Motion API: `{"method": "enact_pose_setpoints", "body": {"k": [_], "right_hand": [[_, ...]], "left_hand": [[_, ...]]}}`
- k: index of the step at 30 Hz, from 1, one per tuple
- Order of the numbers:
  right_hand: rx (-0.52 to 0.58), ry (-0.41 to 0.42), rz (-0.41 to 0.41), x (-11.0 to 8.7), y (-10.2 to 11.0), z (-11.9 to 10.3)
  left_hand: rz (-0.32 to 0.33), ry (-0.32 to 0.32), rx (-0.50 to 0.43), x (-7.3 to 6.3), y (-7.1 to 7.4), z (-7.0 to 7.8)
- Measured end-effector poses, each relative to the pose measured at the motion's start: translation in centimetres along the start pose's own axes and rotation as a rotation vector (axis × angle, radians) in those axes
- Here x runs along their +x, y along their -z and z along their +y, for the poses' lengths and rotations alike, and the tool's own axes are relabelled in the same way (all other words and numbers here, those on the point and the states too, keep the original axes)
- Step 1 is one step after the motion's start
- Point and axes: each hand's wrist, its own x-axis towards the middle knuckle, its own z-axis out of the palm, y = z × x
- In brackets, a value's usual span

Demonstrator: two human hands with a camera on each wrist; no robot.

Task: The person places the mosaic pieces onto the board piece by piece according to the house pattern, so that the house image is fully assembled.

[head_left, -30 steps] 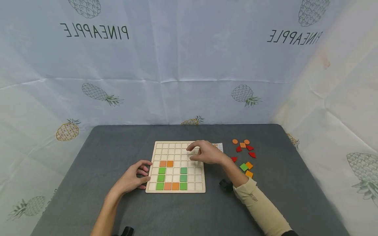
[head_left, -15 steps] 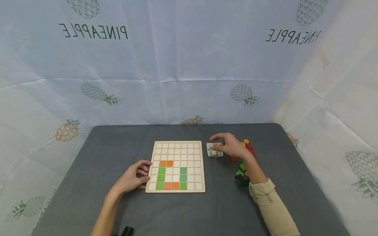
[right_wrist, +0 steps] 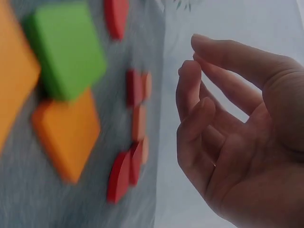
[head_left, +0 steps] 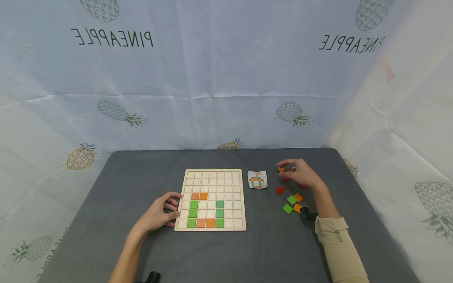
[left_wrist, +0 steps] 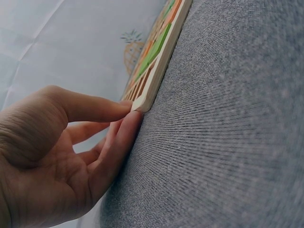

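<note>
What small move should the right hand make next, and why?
Probably lower the right hand slightly and pinch the orange piece: the hand looks empty and hovers beside that piece, while the left hand grips the board, which has bare cells.

Head view bright, evenly lit; pale square wooden grid board (head_left: 230, 187) crisp; white pineapple-printed cloth backdrop (head_left: 226, 70) bluish, warmer down right side; soft shadow beside beige right sleeve (head_left: 337, 247); print on small white paper card (head_left: 257, 180) too fine to read; left wrist view: grey woven tabletop cloth (left_wrist: 228, 114) blurred toward right edge; right wrist view hazy, green square tile (right_wrist: 69, 50) out of focus, bare right hand (right_wrist: 249, 147) shaded
</note>
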Motion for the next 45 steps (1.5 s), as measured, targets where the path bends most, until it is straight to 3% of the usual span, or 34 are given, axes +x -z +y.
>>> {"method": "enact_pose_setpoints", "body": {"k": [7, 14, 37, 45], "right_hand": [[-0.108, -0.013, 0.028, -0.4, 1.2, 1.9], [-0.105, -0.081, 0.006, -0.6, 1.7, 2.9], [-0.148, -0.05, 0.039, 0.0, 1.2, 4.2], [-0.173, -0.009, 0.056, -0.1, 0.8, 3.2]], "left_hand": [[0.002, 0.003, -0.005, 0.0, 0.0, 0.0], [0.004, 0.008, -0.002, 0.0, 0.0, 0.1], [0.012, 0.013, -0.003, -0.1, 0.0, 0.1], [0.0, 0.0, -0.006, -0.1, 0.1, 0.0]]}}
